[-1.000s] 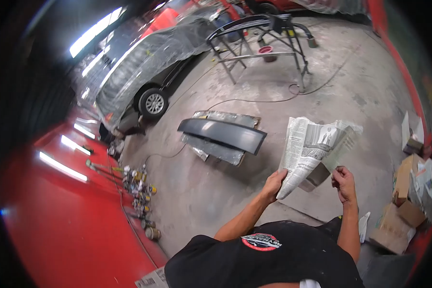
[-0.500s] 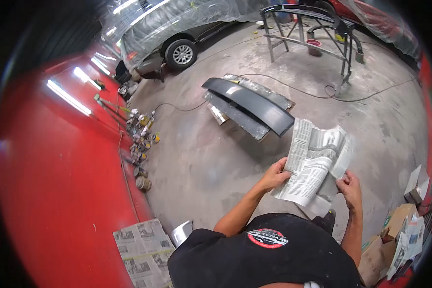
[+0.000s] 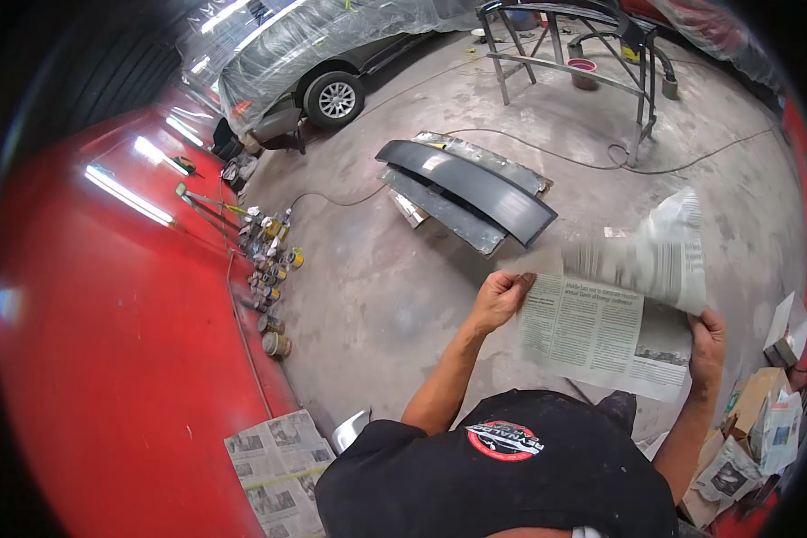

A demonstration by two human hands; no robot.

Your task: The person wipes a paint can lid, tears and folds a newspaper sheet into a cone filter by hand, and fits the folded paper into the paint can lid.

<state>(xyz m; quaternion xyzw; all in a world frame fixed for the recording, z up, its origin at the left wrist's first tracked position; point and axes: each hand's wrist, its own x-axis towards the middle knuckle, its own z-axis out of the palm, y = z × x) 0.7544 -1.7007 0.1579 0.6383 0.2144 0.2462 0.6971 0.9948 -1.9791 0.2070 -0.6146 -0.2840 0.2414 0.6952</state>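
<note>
A newspaper sheet (image 3: 592, 327) is spread between my two hands in front of my body. My left hand (image 3: 502, 300) pinches its left edge, thumb on top. At the right edge my right hand (image 3: 708, 339) is closed on the paper. The upper part of the newspaper flaps up and is blurred, with one corner raised at the right. Beyond it, a long dark curved panel (image 3: 466, 186) lies on a low stand topped with a grey board (image 3: 453, 220).
Paint cans (image 3: 275, 343) line the red wall (image 3: 134, 359). A car under plastic (image 3: 278, 67) stands at the back left, and a metal rack (image 3: 641, 99) at the back right. Hoses (image 3: 565, 161) cross the floor. Cardboard boxes (image 3: 753, 399) with newspapers sit at my right.
The newspaper has been opened out wider, and its upper part has swung up to the right. My right hand has moved right, my left hand slightly left and away from me.
</note>
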